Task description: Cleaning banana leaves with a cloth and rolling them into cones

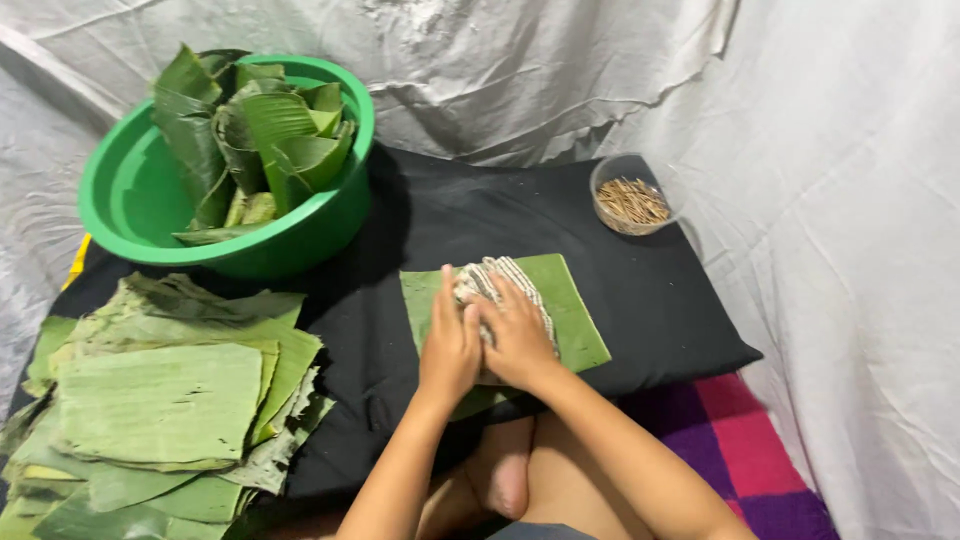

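A rectangular piece of green banana leaf (pixel 570 300) lies flat on a black cloth (pixel 460 220) in front of me. On it sits a bunched striped cloth (pixel 495 275). My left hand (pixel 447 345) and my right hand (pixel 520 335) press side by side on that cloth, fingers curled over it and pointing away from me. Both hands cover the near part of the leaf and most of the cloth.
A green plastic basin (pixel 130 200) with folded leaf pieces stands at the back left. A stack of cut banana leaves (pixel 160 400) lies at the near left. A small clear bowl of thin sticks (pixel 630 200) sits at the back right. White sheeting surrounds the area.
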